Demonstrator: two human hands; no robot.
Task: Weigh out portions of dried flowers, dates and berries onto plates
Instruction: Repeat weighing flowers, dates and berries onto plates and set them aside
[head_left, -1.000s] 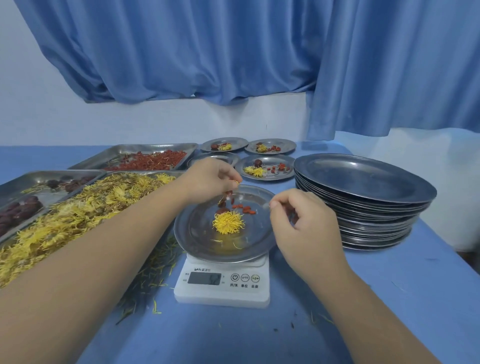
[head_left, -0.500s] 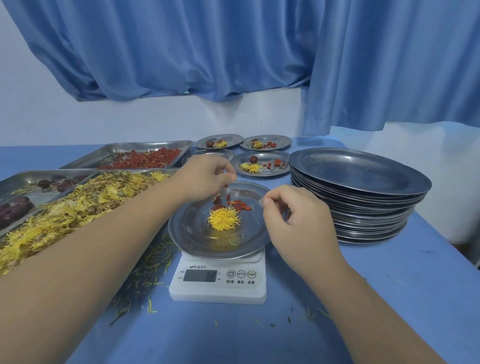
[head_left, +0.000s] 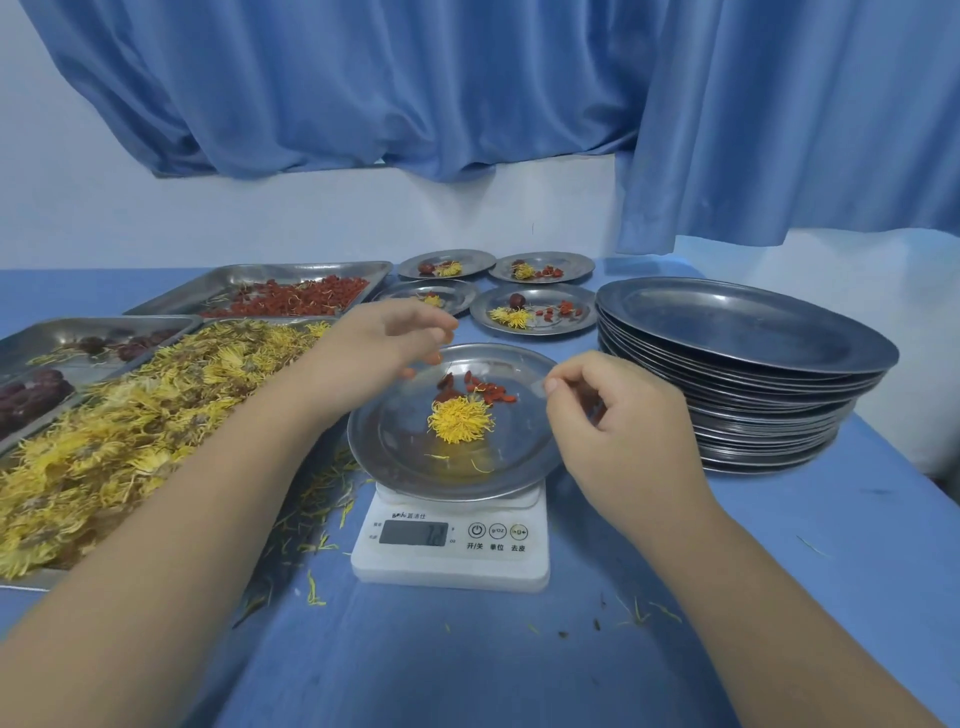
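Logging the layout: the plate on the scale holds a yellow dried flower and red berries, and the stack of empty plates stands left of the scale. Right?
One slip: the head view shows the stack of empty plates right of the scale, not left. The rest holds.

- The desk (head_left: 727, 571) was plain blue.
- The curtain (head_left: 467, 78) was a deeper plain blue; the wall (head_left: 311, 218) was white.
- The kitchen scale (head_left: 452, 566) was white with a grey display.
- The plate (head_left: 395, 457) on it was dull silver-grey.
- The chrysanthemum flower (head_left: 460, 420) was bright yellow.
- The goji berries (head_left: 491, 389) were orange-red.
- The dates (head_left: 31, 397) were dark maroon.
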